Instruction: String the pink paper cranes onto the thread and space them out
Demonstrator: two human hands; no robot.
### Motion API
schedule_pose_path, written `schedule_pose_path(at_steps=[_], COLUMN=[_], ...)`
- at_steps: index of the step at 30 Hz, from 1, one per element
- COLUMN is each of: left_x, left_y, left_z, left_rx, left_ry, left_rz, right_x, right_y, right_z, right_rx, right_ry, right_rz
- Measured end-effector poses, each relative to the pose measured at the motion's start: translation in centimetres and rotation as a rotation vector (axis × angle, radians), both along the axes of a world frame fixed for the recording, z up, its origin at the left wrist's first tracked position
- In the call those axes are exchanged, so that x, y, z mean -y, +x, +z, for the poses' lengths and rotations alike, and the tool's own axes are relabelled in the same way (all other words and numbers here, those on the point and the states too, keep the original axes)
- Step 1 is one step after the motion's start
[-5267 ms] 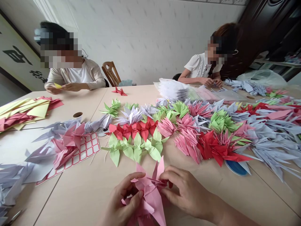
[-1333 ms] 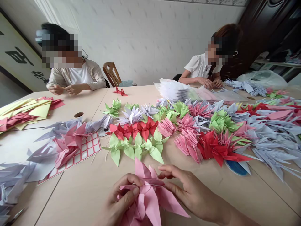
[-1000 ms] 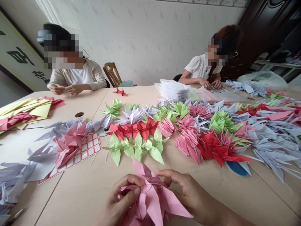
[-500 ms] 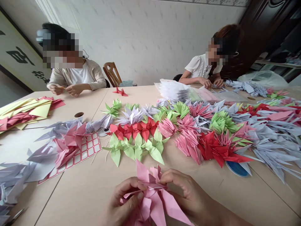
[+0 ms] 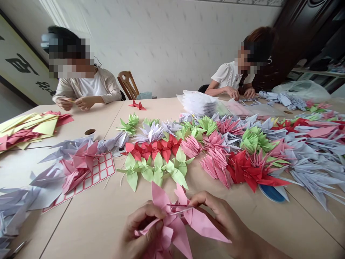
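Observation:
Pink origami cranes (image 5: pixel 180 235) form a bunch at the near edge of the table, their wings spread. My left hand (image 5: pixel 144 225) pinches the left side of the bunch between thumb and fingers. On the other side, my right hand (image 5: pixel 217 216) grips a pink crane near its centre with the fingertips, the thumb partly hidden. Just beyond my hands lies a row of light green cranes (image 5: pixel 158 169), and behind it a row of red cranes (image 5: pixel 153 149).
White, pink, green and red cranes (image 5: pixel 250 140) crowd the right half. At left are lavender cranes (image 5: pixel 54 172), a red-grid label sheet (image 5: pixel 91 176) and yellow and red paper (image 5: pixel 32 126). Two co-workers (image 5: pixel 88 86) sit across, a stack of plastic bags (image 5: pixel 198 102) between them.
My right hand has shifted slightly up and right, drawing a pink crane outward, so its wing now points further right. My left hand stays nearly in place.

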State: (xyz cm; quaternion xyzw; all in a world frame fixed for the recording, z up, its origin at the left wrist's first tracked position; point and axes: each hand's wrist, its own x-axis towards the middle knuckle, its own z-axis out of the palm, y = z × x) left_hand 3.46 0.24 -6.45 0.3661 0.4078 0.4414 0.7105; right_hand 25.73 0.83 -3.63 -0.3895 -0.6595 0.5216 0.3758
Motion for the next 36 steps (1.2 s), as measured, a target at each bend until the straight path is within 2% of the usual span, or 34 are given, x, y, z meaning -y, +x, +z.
schedule_pose_path(at_steps=[2, 6, 7, 9, 12, 16, 18, 24, 31, 34, 36], left_x=[-0.1, -0.3, -0.3, -0.3, -0.2, -0.1, -0.2, -0.5, -0.3, -0.1, 0.1], left_y=[-0.3, -0.6, -0.7, -0.6, -0.4, -0.4, -0.5, -0.6, -0.4, -0.2, 0.0], left_z=[0.0, 0.4, 0.4, 0.6, 0.8, 1.1, 1.2, 1.6, 1.4, 1.0, 1.0], left_rx=[-0.072, -0.222, -0.239, -0.235, -0.191, -0.111, -0.11, -0.196, -0.19, -0.181, -0.149], left_ry=[0.036, 0.172, 0.197, 0.203, 0.191, 0.162, 0.163, 0.208, 0.146, 0.072, 0.001], left_rz=[0.002, 0.011, 0.015, 0.0, -0.021, -0.075, -0.074, -0.071, -0.017, -0.003, 0.026], right_x=[0.0, 0.0, 0.0, 0.1, 0.2, 0.2, 0.1, 0.3, 0.7, 0.6, 0.6], right_y=[0.0, 0.1, 0.1, 0.2, 0.1, -0.1, -0.3, -0.6, -0.4, -0.3, -0.3], right_z=[-0.1, -1.1, -1.3, -1.6, -1.6, -1.1, -0.8, -0.6, -0.6, -0.8, -1.0], right_rx=[0.019, 0.187, 0.229, 0.26, 0.244, 0.147, 0.08, 0.082, 0.084, 0.057, -0.002], right_ry=[0.146, 0.651, 0.741, 0.822, 0.789, 0.603, 0.562, 0.699, 0.611, 0.492, 0.301], right_rz=[-0.009, -0.115, -0.136, -0.147, -0.142, -0.065, -0.021, -0.075, -0.096, -0.09, -0.091])
